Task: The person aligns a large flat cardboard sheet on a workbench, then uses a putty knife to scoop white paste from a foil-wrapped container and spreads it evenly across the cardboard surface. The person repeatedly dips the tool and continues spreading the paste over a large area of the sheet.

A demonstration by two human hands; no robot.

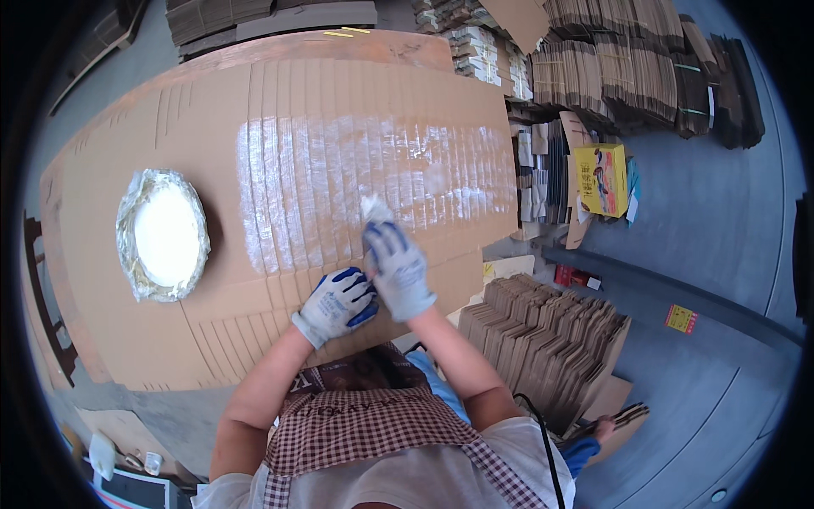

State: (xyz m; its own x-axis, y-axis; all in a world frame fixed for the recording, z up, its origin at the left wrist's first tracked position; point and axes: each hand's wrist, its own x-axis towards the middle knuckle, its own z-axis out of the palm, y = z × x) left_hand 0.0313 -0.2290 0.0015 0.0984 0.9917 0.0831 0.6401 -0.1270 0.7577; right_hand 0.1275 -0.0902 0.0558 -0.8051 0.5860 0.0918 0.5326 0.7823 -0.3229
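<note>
A wide spread of overlapping cardboard sheets [331, 93] covers the table, their edges stepped in narrow strips. Wet white paste [280, 182] coats a broad band across them. My right hand [398, 270], in a white and blue work glove, is closed around a brush [373, 207] whose white tip touches the coated band. The brush handle is mostly hidden by the glove. Beside it, my left hand [336, 304], gloved alike, lies on the near part of the sheets with its fingers spread and slightly bent. To the left stands a plastic-wrapped bowl [127, 254] of white paste.
Bundled cardboard stacks [606, 72] fill the far right. Another cardboard stack [543, 348] stands close on my right, near a person's hand [604, 428]. Beyond the table's right side is a yellow box [600, 180]. More flat stacks [220, 19] lie behind the table.
</note>
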